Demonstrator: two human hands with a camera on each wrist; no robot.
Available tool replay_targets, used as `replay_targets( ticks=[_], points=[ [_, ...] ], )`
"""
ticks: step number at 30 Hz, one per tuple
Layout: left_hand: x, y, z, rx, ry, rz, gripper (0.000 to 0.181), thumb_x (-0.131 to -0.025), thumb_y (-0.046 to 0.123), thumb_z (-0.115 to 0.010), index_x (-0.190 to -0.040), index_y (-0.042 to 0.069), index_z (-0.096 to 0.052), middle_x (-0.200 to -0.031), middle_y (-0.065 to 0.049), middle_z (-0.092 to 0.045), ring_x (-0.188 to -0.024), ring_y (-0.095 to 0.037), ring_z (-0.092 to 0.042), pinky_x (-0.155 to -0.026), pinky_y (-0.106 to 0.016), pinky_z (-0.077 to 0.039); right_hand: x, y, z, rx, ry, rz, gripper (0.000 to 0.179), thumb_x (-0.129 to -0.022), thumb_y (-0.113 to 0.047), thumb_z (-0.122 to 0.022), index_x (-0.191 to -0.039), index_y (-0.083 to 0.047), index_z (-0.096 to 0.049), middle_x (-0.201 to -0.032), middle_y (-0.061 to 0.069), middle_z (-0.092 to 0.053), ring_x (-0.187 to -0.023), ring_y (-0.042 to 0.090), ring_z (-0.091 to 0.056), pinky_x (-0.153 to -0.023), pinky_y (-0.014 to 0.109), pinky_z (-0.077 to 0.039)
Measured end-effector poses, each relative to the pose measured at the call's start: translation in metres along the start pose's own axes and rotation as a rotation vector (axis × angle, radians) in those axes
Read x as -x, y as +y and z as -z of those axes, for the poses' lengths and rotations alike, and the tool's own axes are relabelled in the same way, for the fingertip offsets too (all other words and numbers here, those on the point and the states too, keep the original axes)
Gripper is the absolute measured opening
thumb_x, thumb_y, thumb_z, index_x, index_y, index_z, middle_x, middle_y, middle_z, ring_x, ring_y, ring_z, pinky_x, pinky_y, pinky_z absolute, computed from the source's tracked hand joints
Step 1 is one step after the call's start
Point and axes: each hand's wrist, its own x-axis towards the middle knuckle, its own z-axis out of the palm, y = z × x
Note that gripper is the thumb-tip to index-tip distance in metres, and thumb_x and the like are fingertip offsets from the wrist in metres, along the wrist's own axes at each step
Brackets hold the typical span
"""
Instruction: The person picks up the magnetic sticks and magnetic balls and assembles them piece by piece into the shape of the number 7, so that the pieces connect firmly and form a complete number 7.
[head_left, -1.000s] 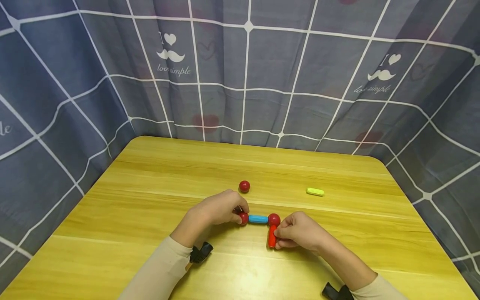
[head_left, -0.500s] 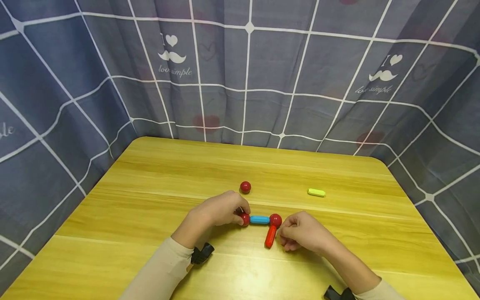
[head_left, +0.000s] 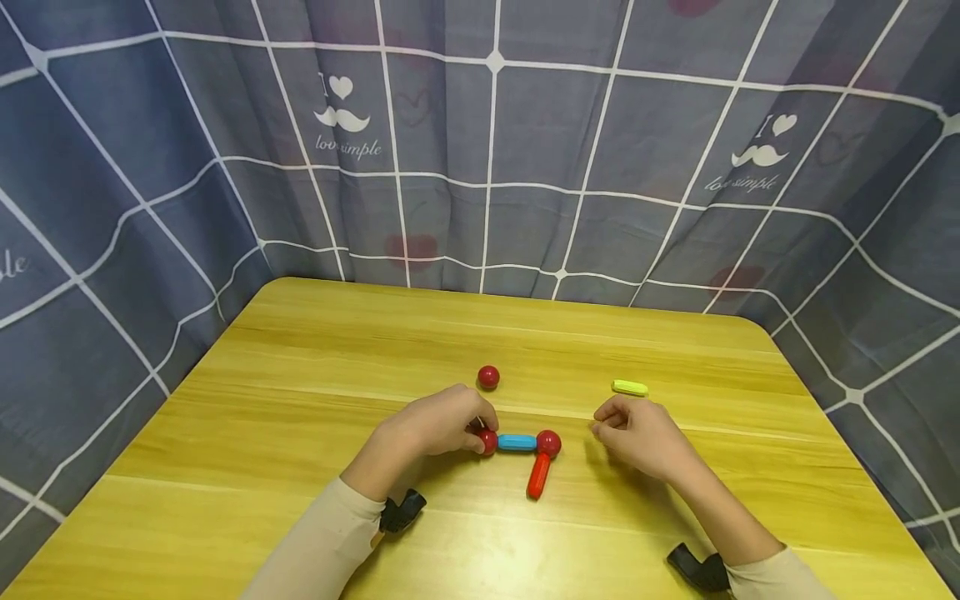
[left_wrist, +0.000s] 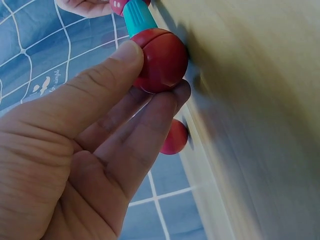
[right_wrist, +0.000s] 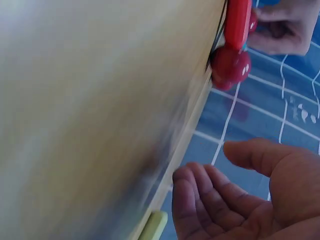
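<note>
My left hand (head_left: 442, 421) pinches a red ball (left_wrist: 162, 60) between thumb and fingers. A blue rod (head_left: 517, 442) runs from that ball to a second red ball (head_left: 548, 443) on its right. From the second ball a red rod (head_left: 538, 476) points toward the near side of the table, slanting slightly left. My right hand (head_left: 645, 433) is apart from the joined pieces, over the table to their right. Its fingers are loosely bent with nothing between them and the thumb, as the right wrist view shows. A yellow-green rod (head_left: 630, 387) lies just beyond its fingers.
A loose red ball (head_left: 489, 377) sits on the wooden table (head_left: 300, 358) behind the joined pieces. A grey-blue curtain (head_left: 442, 108) with white lines hangs along the table's back and both sides. Black straps with camera mounts (head_left: 401, 511) are on the wrists.
My right hand has let go of the red rod and moved right and away from me, near the yellow-green rod. The red rod has swung slightly left. My left hand keeps its hold.
</note>
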Motion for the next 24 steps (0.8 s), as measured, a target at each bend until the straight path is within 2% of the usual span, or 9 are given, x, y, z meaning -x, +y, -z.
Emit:
replay_targets(
  ticks=[6, 9, 12, 14, 17, 20, 24],
  points=[
    [0.001, -0.001, -0.001, -0.005, -0.002, 0.007, 0.017, -0.082, 0.012, -0.079, -0.098, 0.009, -0.075, -0.090, 0.006, -0.069, -0.080, -0.005, -0.059, -0.076, -0.020, -0.050, -0.011, 0.008, 0.010, 0.119, 0.125, 0.062, 0.020, -0.086, -0.016, -0.071, -0.101, -0.002, -0.069, -0.085, 0.000, -0.067, -0.078, 0.014, -0.062, -0.071, 0.035, -0.051],
    [0.001, -0.001, -0.001, -0.006, 0.000, 0.009, 0.017, -0.082, 0.012, -0.079, -0.098, 0.009, -0.075, -0.089, 0.006, -0.069, -0.079, -0.004, -0.059, -0.076, -0.020, -0.050, -0.017, 0.011, 0.014, 0.163, 0.171, 0.092, 0.022, -0.084, -0.013, -0.072, -0.103, -0.001, -0.069, -0.091, 0.007, -0.069, -0.081, 0.022, -0.064, -0.073, 0.041, -0.052],
    [0.001, 0.000, -0.001, -0.009, 0.002, 0.008, 0.017, -0.082, 0.012, -0.079, -0.098, 0.009, -0.075, -0.089, 0.006, -0.069, -0.078, -0.004, -0.059, -0.076, -0.020, -0.050, -0.024, 0.015, 0.018, 0.225, 0.201, 0.122, 0.027, -0.085, -0.014, -0.072, -0.107, 0.001, -0.069, -0.101, 0.017, -0.068, -0.093, 0.035, -0.064, -0.081, 0.050, -0.050],
    [0.001, 0.000, -0.001, -0.012, 0.002, 0.006, 0.017, -0.082, 0.012, -0.079, -0.098, 0.009, -0.075, -0.089, 0.006, -0.069, -0.078, -0.004, -0.059, -0.075, -0.020, -0.050, -0.028, 0.019, 0.020, 0.263, 0.203, 0.143, 0.031, -0.084, -0.013, -0.072, -0.109, 0.004, -0.068, -0.106, 0.022, -0.066, -0.100, 0.042, -0.061, -0.086, 0.055, -0.047],
    [0.001, 0.000, -0.001, -0.015, 0.002, 0.001, 0.017, -0.082, 0.012, -0.079, -0.098, 0.009, -0.075, -0.090, 0.006, -0.069, -0.079, -0.005, -0.059, -0.076, -0.020, -0.050, -0.033, 0.023, 0.022, 0.314, 0.185, 0.169, 0.035, -0.080, -0.010, -0.073, -0.110, 0.007, -0.067, -0.107, 0.026, -0.063, -0.103, 0.047, -0.057, -0.090, 0.058, -0.043],
    [0.001, 0.000, -0.001, -0.012, 0.001, 0.000, 0.017, -0.082, 0.012, -0.079, -0.098, 0.009, -0.075, -0.089, 0.007, -0.068, -0.079, -0.004, -0.059, -0.075, -0.020, -0.050, -0.036, 0.027, 0.022, 0.342, 0.152, 0.169, 0.036, -0.077, -0.007, -0.073, -0.109, 0.009, -0.067, -0.104, 0.026, -0.062, -0.100, 0.048, -0.057, -0.088, 0.058, -0.044],
    [0.000, -0.001, -0.001, -0.008, 0.004, 0.003, 0.016, -0.082, 0.013, -0.079, -0.097, 0.010, -0.075, -0.088, 0.008, -0.068, -0.077, -0.004, -0.058, -0.075, -0.020, -0.049, -0.037, 0.030, 0.022, 0.354, 0.119, 0.155, 0.030, -0.079, -0.005, -0.073, -0.105, 0.008, -0.068, -0.103, 0.025, -0.063, -0.101, 0.048, -0.057, -0.086, 0.057, -0.046]
  ],
)
